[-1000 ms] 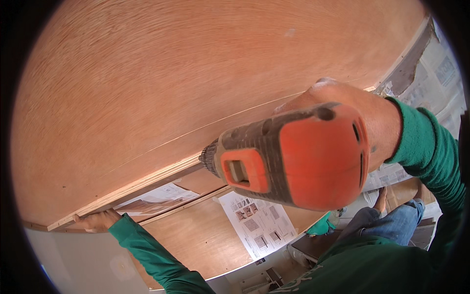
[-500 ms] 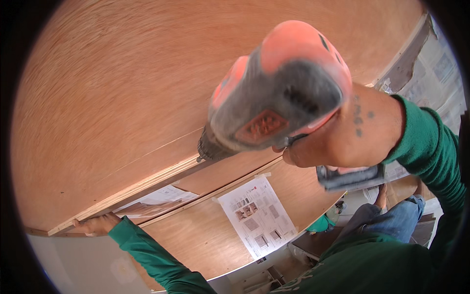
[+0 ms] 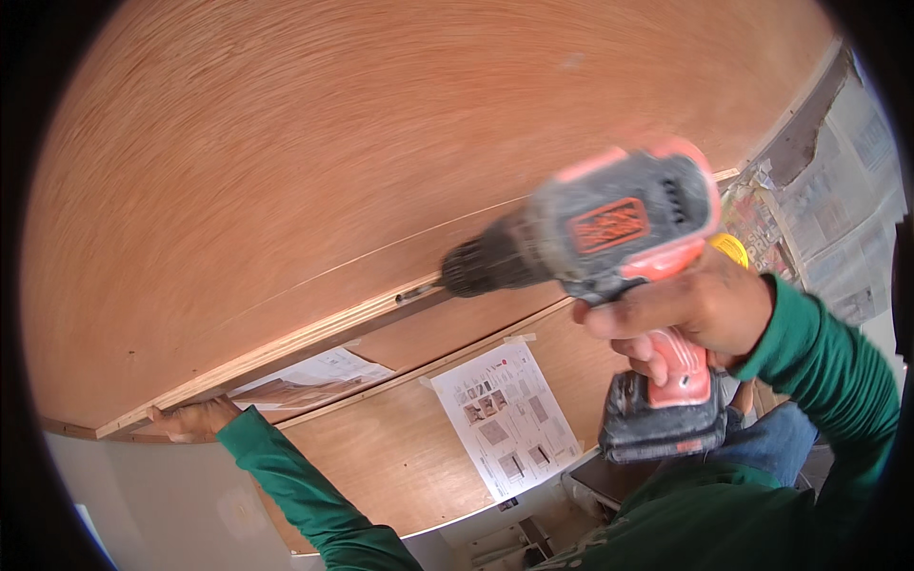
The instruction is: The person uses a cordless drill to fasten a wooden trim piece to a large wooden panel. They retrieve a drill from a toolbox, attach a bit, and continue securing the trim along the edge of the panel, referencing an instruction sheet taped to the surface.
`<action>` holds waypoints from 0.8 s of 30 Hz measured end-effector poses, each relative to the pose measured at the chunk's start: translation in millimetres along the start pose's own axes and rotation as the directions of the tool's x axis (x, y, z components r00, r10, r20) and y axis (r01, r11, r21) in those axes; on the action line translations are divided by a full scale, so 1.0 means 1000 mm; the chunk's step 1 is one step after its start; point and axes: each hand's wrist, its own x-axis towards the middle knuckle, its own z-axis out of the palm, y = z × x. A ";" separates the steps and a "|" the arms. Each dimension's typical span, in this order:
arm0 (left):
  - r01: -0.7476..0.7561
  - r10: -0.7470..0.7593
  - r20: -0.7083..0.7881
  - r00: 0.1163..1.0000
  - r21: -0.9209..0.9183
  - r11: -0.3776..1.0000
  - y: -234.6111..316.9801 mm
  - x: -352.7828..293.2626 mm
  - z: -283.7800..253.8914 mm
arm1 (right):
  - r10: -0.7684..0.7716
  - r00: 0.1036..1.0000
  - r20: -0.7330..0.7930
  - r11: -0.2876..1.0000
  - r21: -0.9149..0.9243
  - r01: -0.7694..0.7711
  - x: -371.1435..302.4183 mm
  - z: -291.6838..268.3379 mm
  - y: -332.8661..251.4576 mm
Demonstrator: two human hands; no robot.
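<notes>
In my right hand is a red and black cordless drill, with fingers wrapped round its handle and the black battery below. Its chuck points left, and the bit lies by the edge of a long, pale wooden strip. I cannot tell whether the tip touches the wood. My left hand grips the strip near its far left end, fingers at its edge and partly hidden. Above the strip stretches a broad reddish-brown plywood panel.
Below the strip, a printed sheet is taped to a lower plywood board. Another sheet lies in the gap behind it. Newspaper sheets and a round yellow thing are at right.
The drill has dropped lower and swung to show its side, now appearing smaller. Its chuck has shifted right, and the bit shows at the strip. My left hand stays nearly in place.
</notes>
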 end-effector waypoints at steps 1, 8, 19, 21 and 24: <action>0.017 -0.017 0.011 1.000 0.001 1.000 0.002 -0.004 0.005 | 0.007 1.000 -0.023 0.986 0.169 -0.003 -0.004 -0.007 0.016; 0.084 -0.087 0.046 0.995 0.068 0.994 0.013 -0.016 0.010 | -0.018 0.992 -0.128 0.972 0.229 0.048 -0.034 -0.043 0.070; 0.077 -0.081 0.016 0.997 0.181 0.980 0.009 -0.013 0.001 | 0.041 0.995 0.090 0.710 0.698 -0.093 -0.036 -0.077 0.162; 0.016 -0.022 0.029 0.999 0.205 0.979 0.012 -0.015 0.003 | 0.065 0.995 0.069 0.755 0.649 -0.095 -0.036 -0.081 0.166; 0.096 -0.115 0.089 0.989 0.196 0.976 0.021 -0.023 0.012 | 0.086 0.993 0.076 0.798 0.592 -0.114 -0.033 -0.089 0.173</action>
